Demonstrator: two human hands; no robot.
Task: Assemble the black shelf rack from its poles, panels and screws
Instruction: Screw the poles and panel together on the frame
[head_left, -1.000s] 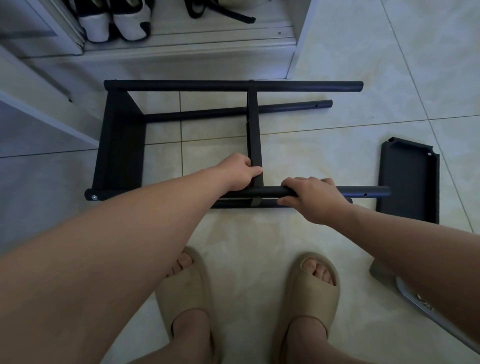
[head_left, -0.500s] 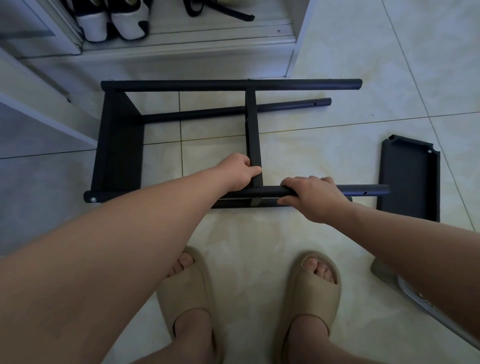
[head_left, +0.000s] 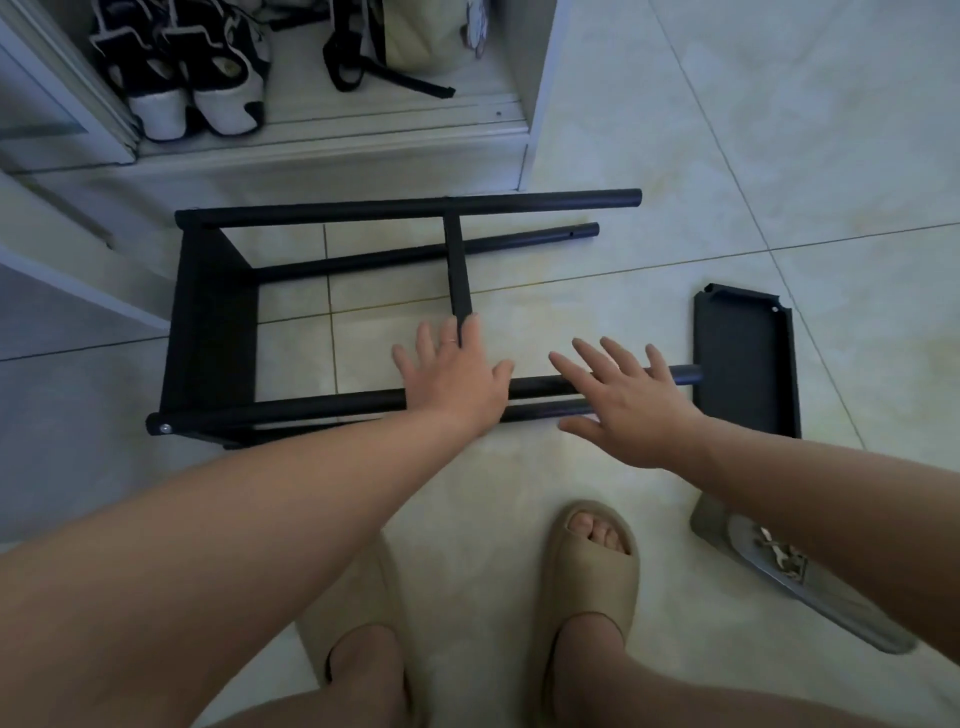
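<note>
Head view. Black shelf rack (head_left: 213, 332) on its side on tiled floor (head_left: 779, 156). Left hand (head_left: 457, 376) spread, fingers straight, over near pole (head_left: 322, 407) and middle panel (head_left: 458, 265). Right hand (head_left: 628, 410) spread, gripping nothing, over same pole. Loose panel (head_left: 743, 364) on floor just beyond pole's right end.

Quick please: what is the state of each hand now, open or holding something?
Left hand: open, fingers spread, holding nothing.
Right hand: open, fingers spread, holding nothing.
</note>
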